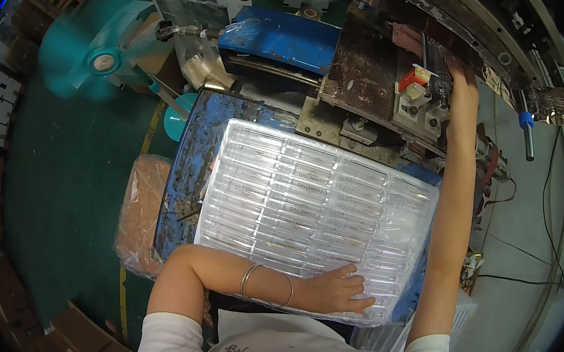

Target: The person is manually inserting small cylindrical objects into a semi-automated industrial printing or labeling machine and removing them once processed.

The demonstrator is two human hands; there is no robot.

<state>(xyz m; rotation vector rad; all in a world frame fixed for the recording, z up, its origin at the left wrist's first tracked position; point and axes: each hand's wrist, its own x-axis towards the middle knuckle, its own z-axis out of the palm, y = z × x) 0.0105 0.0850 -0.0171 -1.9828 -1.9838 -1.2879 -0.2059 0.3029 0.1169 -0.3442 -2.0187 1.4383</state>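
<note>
A shallow white tray (pixel 230 129) lies across the blue, paint-worn worktable. Clear printed tubes (pixel 302 209) fill it in several rows, with a bare white patch at its right side. My left hand (pixel 338 292) rests over the tubes by the tray's near right corner, fingers spread and a bracelet on the wrist. My right arm stretches forward past the tray's right edge. At the machine, my right hand (pixel 462 83) is beside a metal fixture (pixel 418 108) with a red and pale yellow piece (pixel 412 83). Its fingertips are in shadow against dark parts, so any grip is hidden.
The machine's dark metal plate (pixel 362 67) and blue cover (pixel 279 38) stand beyond the tray. A teal fan (pixel 103 61), blurred by motion, is at the left. A plastic-wrapped brown box (pixel 140 213) sits beside the worktable (pixel 184 159). Cables (pixel 522 279) run along the right.
</note>
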